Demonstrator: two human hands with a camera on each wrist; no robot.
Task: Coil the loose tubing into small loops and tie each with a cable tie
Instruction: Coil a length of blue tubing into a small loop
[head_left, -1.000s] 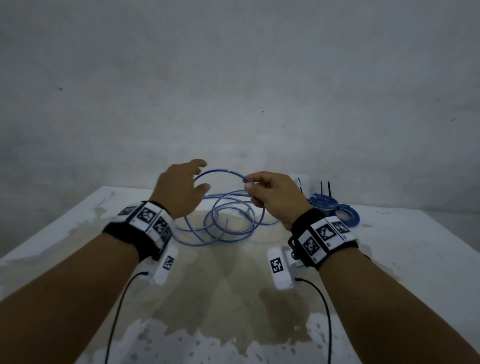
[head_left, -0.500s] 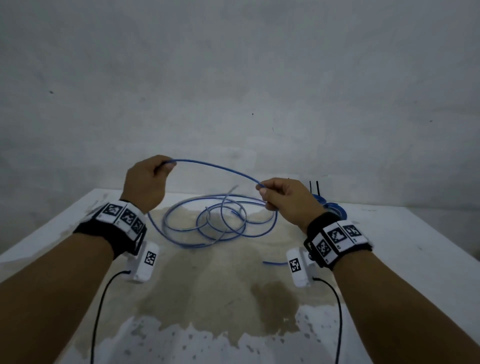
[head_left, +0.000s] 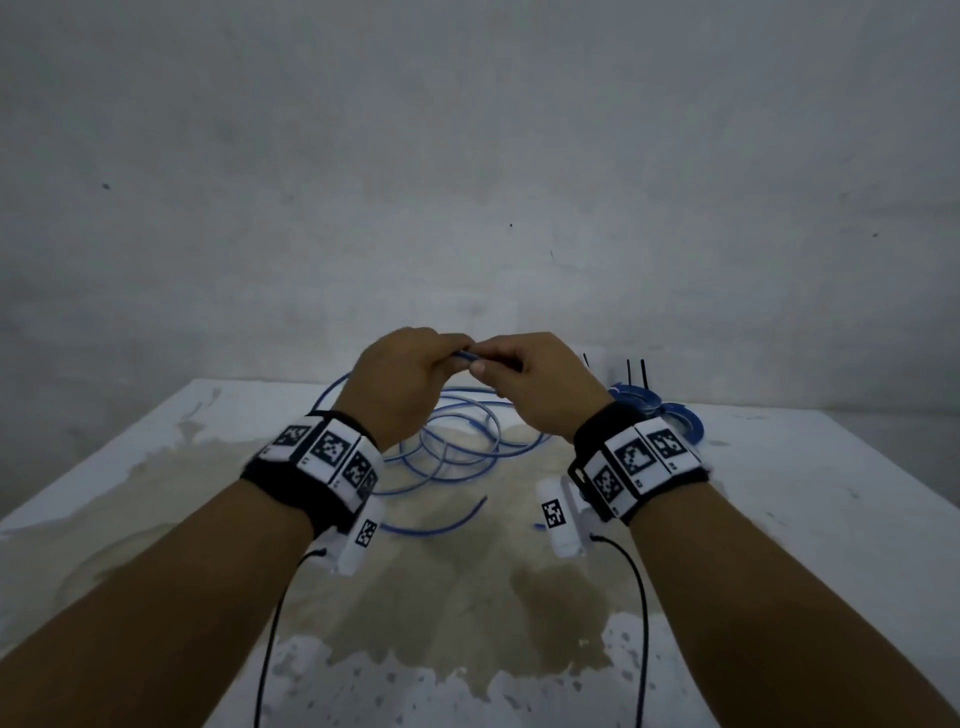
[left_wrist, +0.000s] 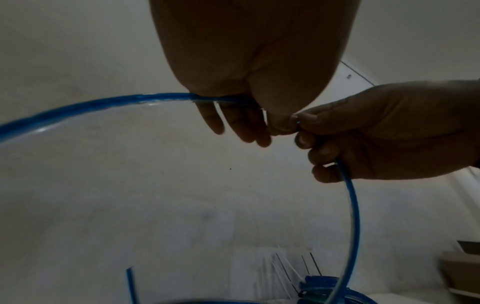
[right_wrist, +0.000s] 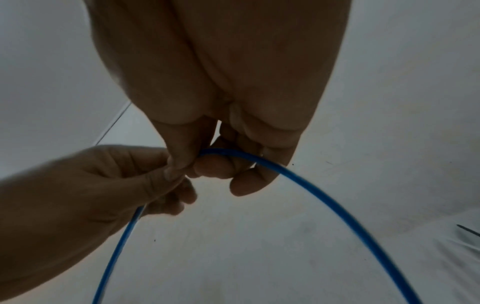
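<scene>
Thin blue tubing (head_left: 457, 447) lies in loose loops on the white table (head_left: 805, 519), with a free end (head_left: 467, 512) nearer me. Both hands are raised above it, fingertips together. My left hand (head_left: 410, 371) pinches a stretch of the tubing (left_wrist: 103, 101), and my right hand (head_left: 524, 374) pinches it right beside. In the right wrist view the tubing (right_wrist: 324, 201) arcs down from my right fingers (right_wrist: 207, 166). Between the hands only a short piece of tubing (head_left: 462, 356) shows. Black cable ties (head_left: 636, 371) stand at the back right.
Two tied blue coils (head_left: 670, 413) lie at the back right beside the ties; white ties (left_wrist: 275, 273) show there in the left wrist view. A grey wall (head_left: 467, 182) rises behind the table. A brown stain (head_left: 467, 571) covers the table's middle.
My left hand took hold of the tubing, lifted it out to the left, then swung back right to meet my right hand, folding the held stretch into a loop.
</scene>
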